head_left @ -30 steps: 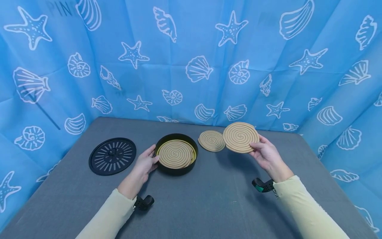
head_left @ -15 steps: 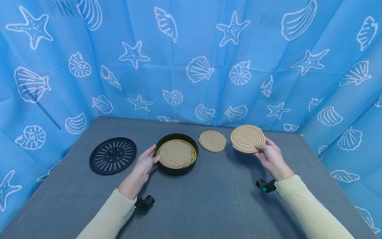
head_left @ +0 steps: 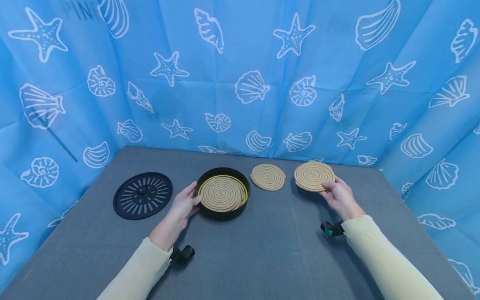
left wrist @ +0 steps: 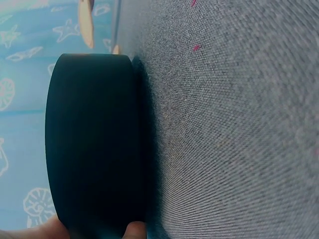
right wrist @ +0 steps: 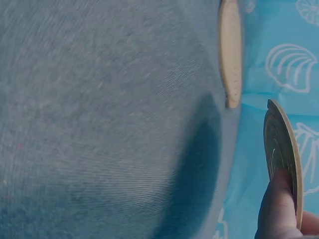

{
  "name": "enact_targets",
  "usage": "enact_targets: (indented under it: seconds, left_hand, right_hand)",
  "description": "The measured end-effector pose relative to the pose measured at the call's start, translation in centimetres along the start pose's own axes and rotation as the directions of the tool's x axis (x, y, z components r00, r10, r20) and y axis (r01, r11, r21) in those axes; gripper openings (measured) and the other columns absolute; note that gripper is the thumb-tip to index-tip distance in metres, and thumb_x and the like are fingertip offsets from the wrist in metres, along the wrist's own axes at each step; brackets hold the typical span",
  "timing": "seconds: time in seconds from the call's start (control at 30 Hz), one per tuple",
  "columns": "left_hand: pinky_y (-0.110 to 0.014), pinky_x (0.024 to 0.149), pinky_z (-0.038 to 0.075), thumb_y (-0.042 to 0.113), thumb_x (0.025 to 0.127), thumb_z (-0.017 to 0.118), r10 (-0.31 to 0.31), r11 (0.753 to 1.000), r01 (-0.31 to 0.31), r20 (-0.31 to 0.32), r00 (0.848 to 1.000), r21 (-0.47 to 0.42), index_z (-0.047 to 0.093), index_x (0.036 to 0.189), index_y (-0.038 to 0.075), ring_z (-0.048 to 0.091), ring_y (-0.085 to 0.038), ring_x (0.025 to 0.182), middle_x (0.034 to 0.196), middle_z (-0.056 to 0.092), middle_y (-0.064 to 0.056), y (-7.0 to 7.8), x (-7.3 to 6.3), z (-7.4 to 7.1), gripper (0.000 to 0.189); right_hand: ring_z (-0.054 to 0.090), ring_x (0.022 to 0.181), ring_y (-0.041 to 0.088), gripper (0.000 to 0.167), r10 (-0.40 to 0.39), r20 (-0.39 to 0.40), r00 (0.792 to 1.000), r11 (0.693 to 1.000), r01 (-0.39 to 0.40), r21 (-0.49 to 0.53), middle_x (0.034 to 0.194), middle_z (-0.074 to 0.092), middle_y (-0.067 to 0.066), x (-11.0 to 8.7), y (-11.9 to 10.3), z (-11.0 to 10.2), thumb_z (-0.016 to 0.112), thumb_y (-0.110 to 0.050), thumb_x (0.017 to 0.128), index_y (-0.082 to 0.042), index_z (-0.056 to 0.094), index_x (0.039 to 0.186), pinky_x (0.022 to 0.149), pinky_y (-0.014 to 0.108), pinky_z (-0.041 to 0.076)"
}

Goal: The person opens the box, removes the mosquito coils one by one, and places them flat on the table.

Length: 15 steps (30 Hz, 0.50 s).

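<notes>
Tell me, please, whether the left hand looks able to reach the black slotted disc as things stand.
Probably yes: nothing lies between the left hand and the black slotted disc, though that hand would likely have to release the black container first.

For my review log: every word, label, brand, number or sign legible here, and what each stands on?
"PIN": faint dark letters on the blue curtain, upper left in the head view; anything after them is unreadable.
A second faint mark, curtain's upper right: too blurred to read.
No legible text on the black tin, slotted black disc or tan spiral coils.
</notes>
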<state>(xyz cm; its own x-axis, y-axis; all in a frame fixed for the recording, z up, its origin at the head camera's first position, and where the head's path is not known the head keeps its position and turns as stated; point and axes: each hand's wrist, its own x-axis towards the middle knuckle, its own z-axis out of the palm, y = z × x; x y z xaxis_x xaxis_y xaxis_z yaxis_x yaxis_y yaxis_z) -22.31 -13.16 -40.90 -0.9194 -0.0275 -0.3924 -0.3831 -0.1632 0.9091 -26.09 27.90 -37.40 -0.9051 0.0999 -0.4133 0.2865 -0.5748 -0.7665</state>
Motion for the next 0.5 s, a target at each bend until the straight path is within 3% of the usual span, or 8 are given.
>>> enact_targets:
  seconds: [0.5]
  left_hand:
    - [-0.052, 0.112, 0.027, -0.002, 0.101, 0.042, 0.012, 1.0, -0.012, 0.014, 1.0, 0.012, 0.025, 0.155, 0.014, 0.022, -0.026, 0.145, 0.16, 0.019, -0.007, -0.2, 0.1, -0.3, 0.058]
  right_hand:
    - [0.009, 0.144, 0.011, 0.073, 0.067, -0.081, 0.994, 0.998, -0.067, -0.002, 0.161, -0.003, -0.006, 3.0, 0.4, -1.3, 0.024, 0.009, 0.1, -0.03, -0.004, 0.155, 0.113, 0.029, 0.019]
